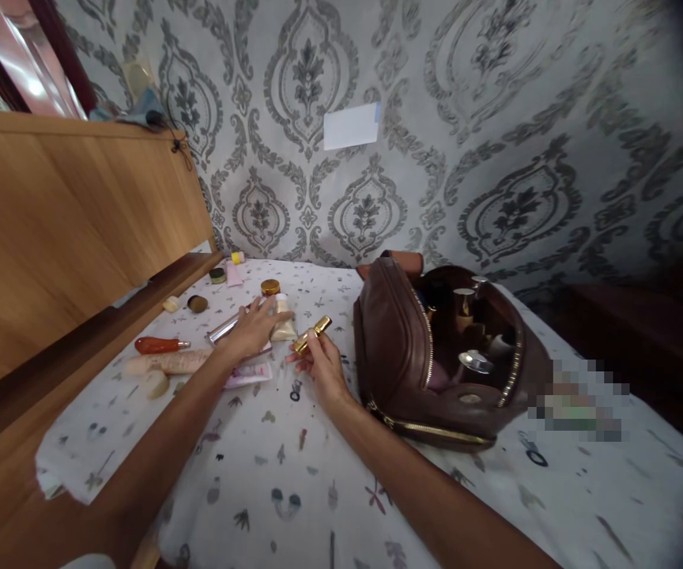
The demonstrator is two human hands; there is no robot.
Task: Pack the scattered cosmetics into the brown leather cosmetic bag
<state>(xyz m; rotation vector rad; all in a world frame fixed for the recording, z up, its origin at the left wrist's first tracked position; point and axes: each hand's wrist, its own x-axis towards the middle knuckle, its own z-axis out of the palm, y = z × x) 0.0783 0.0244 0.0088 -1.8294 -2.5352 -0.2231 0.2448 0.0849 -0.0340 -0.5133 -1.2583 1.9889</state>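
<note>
My right hand (325, 370) pinches a shiny gold lipstick tube (313, 335) between thumb and fingers, tilted up above the cloth. My left hand (255, 325) reaches over a group of cosmetics with its fingers stretched out. Its fingertips lie at a cream-coloured tube with a white cap (284, 324); whether they touch it I cannot tell. Partly under that hand is a silver cylinder (223, 327). A pinkish-white squeeze tube (250, 374) lies below the wrist, and a long beige tube (179, 362) runs partly behind the forearm. A gold-lidded jar (270, 287) stands just beyond the fingers.
An unzipped brown leather bag (392, 348) holding several bottles stands to the right. A red-orange handled tool (160, 344), small round jars (198, 303) and a pink tube with yellow cap (233, 273) lie left on the patterned cloth (294, 490). A wooden panel (81, 213) borders the left.
</note>
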